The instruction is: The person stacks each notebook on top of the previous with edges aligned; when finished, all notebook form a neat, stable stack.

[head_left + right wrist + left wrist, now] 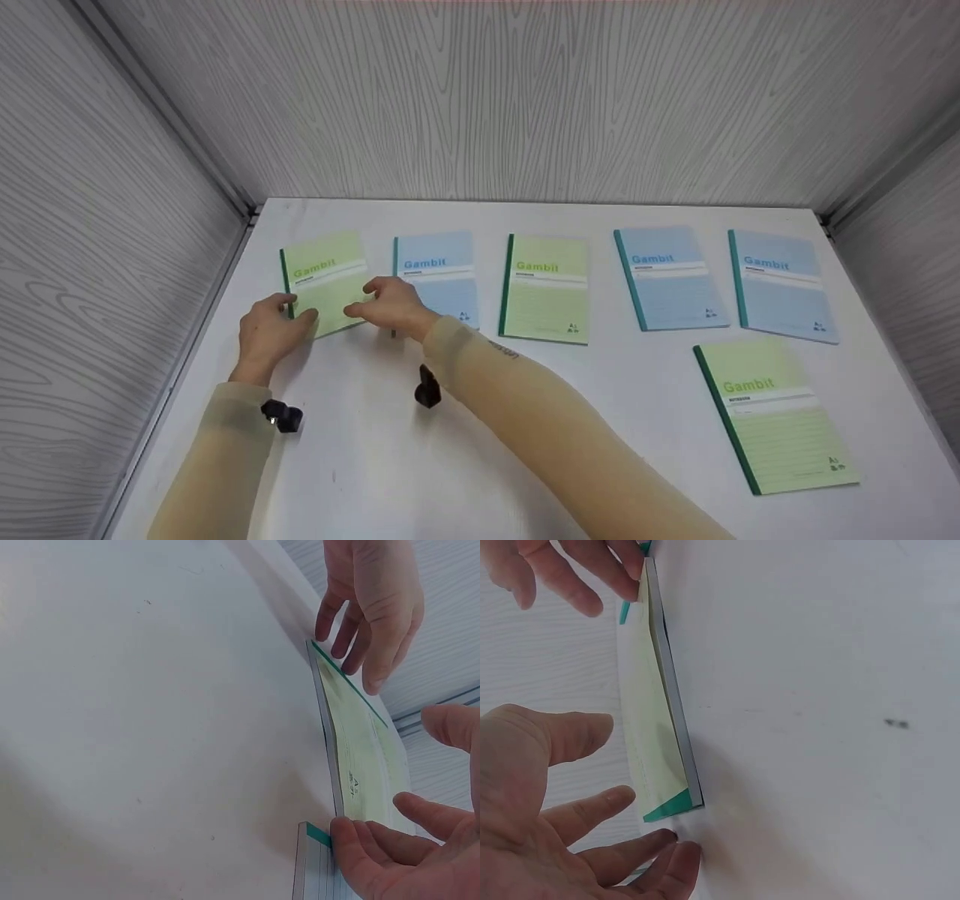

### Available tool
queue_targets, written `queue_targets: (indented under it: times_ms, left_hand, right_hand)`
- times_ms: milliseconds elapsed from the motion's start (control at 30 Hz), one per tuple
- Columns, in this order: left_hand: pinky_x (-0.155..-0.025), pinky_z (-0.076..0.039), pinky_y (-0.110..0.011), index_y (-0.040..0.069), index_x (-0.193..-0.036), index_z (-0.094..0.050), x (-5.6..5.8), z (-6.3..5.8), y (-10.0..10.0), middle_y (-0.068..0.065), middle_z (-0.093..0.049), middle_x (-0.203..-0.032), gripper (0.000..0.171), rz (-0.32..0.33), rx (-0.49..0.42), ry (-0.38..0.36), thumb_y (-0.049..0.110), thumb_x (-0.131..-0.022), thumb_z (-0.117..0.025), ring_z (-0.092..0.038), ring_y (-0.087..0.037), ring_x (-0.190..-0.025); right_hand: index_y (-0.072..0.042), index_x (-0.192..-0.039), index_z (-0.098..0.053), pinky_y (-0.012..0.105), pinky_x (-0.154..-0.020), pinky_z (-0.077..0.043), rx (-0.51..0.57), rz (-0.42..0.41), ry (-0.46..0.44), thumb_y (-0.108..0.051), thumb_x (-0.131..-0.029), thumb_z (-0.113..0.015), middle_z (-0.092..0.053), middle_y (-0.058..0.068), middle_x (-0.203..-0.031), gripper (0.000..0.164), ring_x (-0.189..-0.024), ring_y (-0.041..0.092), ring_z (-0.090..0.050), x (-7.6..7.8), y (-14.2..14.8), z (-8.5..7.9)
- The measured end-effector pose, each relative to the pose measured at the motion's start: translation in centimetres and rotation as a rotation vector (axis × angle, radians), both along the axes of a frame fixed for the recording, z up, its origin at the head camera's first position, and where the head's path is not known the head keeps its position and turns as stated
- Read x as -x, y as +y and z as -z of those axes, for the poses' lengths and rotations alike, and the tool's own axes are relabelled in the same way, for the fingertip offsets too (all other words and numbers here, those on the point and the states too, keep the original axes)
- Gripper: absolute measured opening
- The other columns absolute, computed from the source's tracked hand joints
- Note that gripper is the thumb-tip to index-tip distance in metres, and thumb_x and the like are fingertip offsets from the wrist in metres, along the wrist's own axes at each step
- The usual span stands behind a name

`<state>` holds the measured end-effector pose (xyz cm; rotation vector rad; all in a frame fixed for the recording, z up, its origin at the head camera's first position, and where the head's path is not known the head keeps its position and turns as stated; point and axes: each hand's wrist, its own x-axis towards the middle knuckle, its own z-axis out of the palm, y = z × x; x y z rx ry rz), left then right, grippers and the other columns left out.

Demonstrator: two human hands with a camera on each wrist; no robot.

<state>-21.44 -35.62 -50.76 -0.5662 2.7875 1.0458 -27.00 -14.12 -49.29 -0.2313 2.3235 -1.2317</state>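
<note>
A light green notebook (330, 294) with a dark green spine lies slightly turned at the table's far left. My left hand (270, 334) is at its spine side, fingers spread and thumb over the near corner. From the other side, my right hand (397, 306) reaches in, partly covering the blue notebook (442, 255) beside it. In the right wrist view, fingertips of the right hand (420, 855) touch the green notebook's edge (352, 757). The left wrist view has the left hand (570, 840) with loosely bent fingers by the spine corner; whether they touch it I cannot tell.
Farther right in the back row lie a green notebook (551, 307) and two blue notebooks, one (671, 289) left of the other (784, 289). Another green notebook (780, 435) lies nearer, at the right. Grey wood-grain panels (480, 105) enclose the white table (360, 465).
</note>
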Motion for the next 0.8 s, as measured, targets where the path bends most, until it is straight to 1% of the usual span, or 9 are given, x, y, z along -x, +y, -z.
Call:
queue_targets:
  times_ms: [133,200,333,400,500,600,733,800]
  left_hand:
    - [-0.13,-0.042,-0.066,-0.005,-0.164,-0.05,0.2,0.0,-0.2,-0.038,-0.05,-0.168,0.069,-0.008,-0.034,-0.009,0.031,-0.107,-0.065,-0.049,-0.055,-0.158]
    - [-0.13,-0.043,-0.064,-0.004,-0.164,-0.051,0.2,0.1,-0.4,-0.036,-0.05,-0.169,0.066,-0.029,-0.059,-0.014,0.028,-0.107,-0.064,-0.049,-0.052,-0.157]
    - [-0.127,-0.046,-0.056,0.0,-0.163,-0.055,0.3,0.3,-0.8,-0.029,-0.049,-0.173,0.061,-0.117,-0.164,-0.008,0.017,-0.105,-0.06,-0.048,-0.043,-0.159]
    - [-0.126,-0.047,-0.05,0.003,-0.164,-0.056,0.3,0.4,-1.0,-0.024,-0.048,-0.175,0.059,-0.162,-0.214,-0.002,0.013,-0.105,-0.056,-0.046,-0.039,-0.162]
    - [-0.123,-0.049,-0.043,0.006,-0.164,-0.056,0.3,0.6,-1.4,-0.02,-0.05,-0.175,0.058,-0.219,-0.291,0.002,0.009,-0.107,-0.054,-0.047,-0.033,-0.161]
    - [-0.118,-0.051,-0.034,0.009,-0.166,-0.055,0.3,0.7,-1.8,-0.017,-0.051,-0.175,0.057,-0.258,-0.363,-0.008,0.01,-0.109,-0.055,-0.052,-0.027,-0.154]
    - [-0.102,-0.052,-0.022,0.014,-0.168,-0.053,0.2,0.9,-2.4,-0.014,-0.052,-0.171,0.059,-0.309,-0.471,-0.008,0.012,-0.109,-0.06,-0.057,-0.015,-0.135]
    - [-0.094,-0.053,-0.018,0.016,-0.169,-0.053,0.2,1.0,-2.7,-0.012,-0.051,-0.169,0.06,-0.332,-0.553,-0.006,0.012,-0.11,-0.062,-0.058,-0.01,-0.127]
  right_hand:
    - [-0.011,-0.152,-0.068,0.044,-0.115,-0.058,0.019,0.013,-0.028,-0.039,-0.102,-0.08,-0.07,0.009,-0.152,0.058,-0.134,0.026,-0.069,0.1,-0.2,0.1]
    - [-0.011,-0.151,-0.068,0.044,-0.115,-0.059,0.028,0.019,-0.041,-0.038,-0.102,-0.081,-0.07,0.008,-0.151,0.057,-0.133,0.025,-0.07,0.1,-0.2,0.1]
    - [-0.013,-0.15,-0.069,0.043,-0.117,-0.058,0.041,0.045,-0.072,-0.036,-0.101,-0.082,-0.07,0.005,-0.152,0.055,-0.132,0.022,-0.069,0.3,-0.1,0.3]
    - [-0.014,-0.149,-0.07,0.044,-0.117,-0.058,0.052,0.06,-0.095,-0.035,-0.101,-0.083,-0.069,0.004,-0.152,0.054,-0.128,0.021,-0.07,0.3,0.0,0.3]
    - [-0.015,-0.147,-0.071,0.044,-0.117,-0.058,0.071,0.071,-0.12,-0.034,-0.101,-0.083,-0.069,0.003,-0.153,0.051,-0.123,0.019,-0.072,0.4,0.1,0.3]
    - [-0.016,-0.146,-0.072,0.043,-0.117,-0.058,0.08,0.072,-0.124,-0.034,-0.101,-0.083,-0.069,0.003,-0.152,0.049,-0.12,0.018,-0.072,0.4,0.2,0.4]
    - [-0.013,-0.145,-0.073,0.043,-0.117,-0.058,0.12,0.067,-0.115,-0.03,-0.101,-0.082,-0.071,0.005,-0.151,0.047,-0.124,0.021,-0.073,0.2,0.3,0.5]
    - [-0.012,-0.144,-0.073,0.043,-0.116,-0.058,0.148,0.068,-0.114,-0.028,-0.102,-0.082,-0.072,0.006,-0.15,0.046,-0.125,0.022,-0.073,0.2,0.5,0.7]
